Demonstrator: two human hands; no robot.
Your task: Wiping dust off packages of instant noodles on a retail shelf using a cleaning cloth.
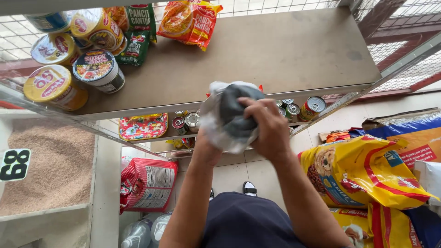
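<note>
Top shelf (285, 55): we see round noodle cups (94, 69) at far left, noodle packets (189, 23) at the far edge.
Lower shelf (158, 146): we see tin cans (294, 110) and a red packet (143, 126).

Top shelf board (285, 55) bare across its middle and right, wide room to pass there. Left end crowded: cup noodle tubs (73, 59) packed together, green noodle packets (138, 32) behind them, orange noodle pack (189, 23) at the back edge. Wire mesh (390, 50) walls off the right side and rear. Both hands, right hand (268, 126) and left hand (206, 138), sit bunched around a grey-white cloth (232, 112) just before the shelf's front edge. Lower shelf tight: cans (294, 109) in a row, flat red packet (143, 126). Floor right blocked by yellow pet food bags (363, 172); left by red sack (148, 183) and grain bin (46, 160).
</note>
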